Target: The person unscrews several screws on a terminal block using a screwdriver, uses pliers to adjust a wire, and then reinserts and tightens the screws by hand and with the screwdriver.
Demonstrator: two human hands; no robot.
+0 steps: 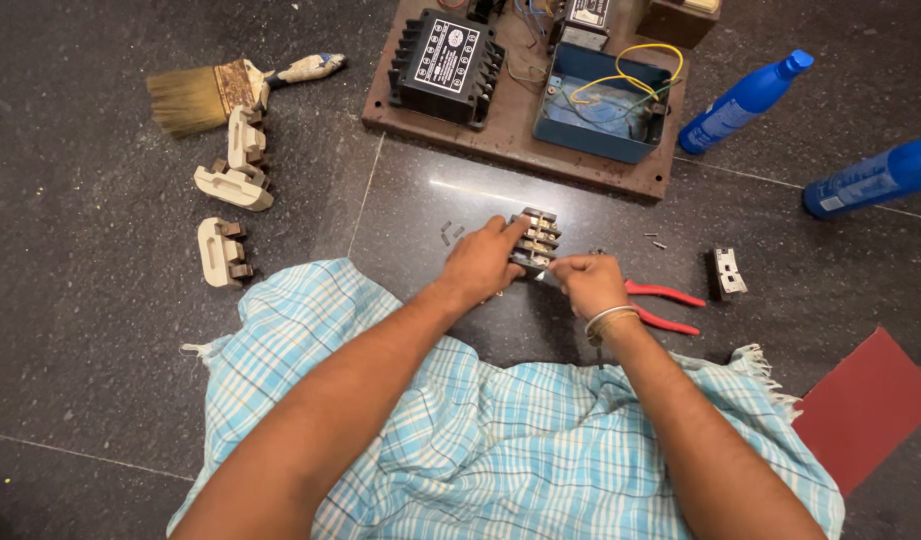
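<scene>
Dark stone floor (101,330); brown board (501,140) with black unit and blue box at top. Left hand (481,265) grips a small terminal block (536,240) on the floor, forefinger along its top. Right hand (586,283) pinches something small at the block's edge, item unclear. Red-handled pliers (661,305) just beside.

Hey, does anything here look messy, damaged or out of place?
Yes. The blue box on the board lies open with loose wires spilling out, and small screws lie scattered on the floor.

place: home floor repair spot | evidence: dark stone floor (101,330), wired electrical board (526,140), pliers (666,305)
</scene>
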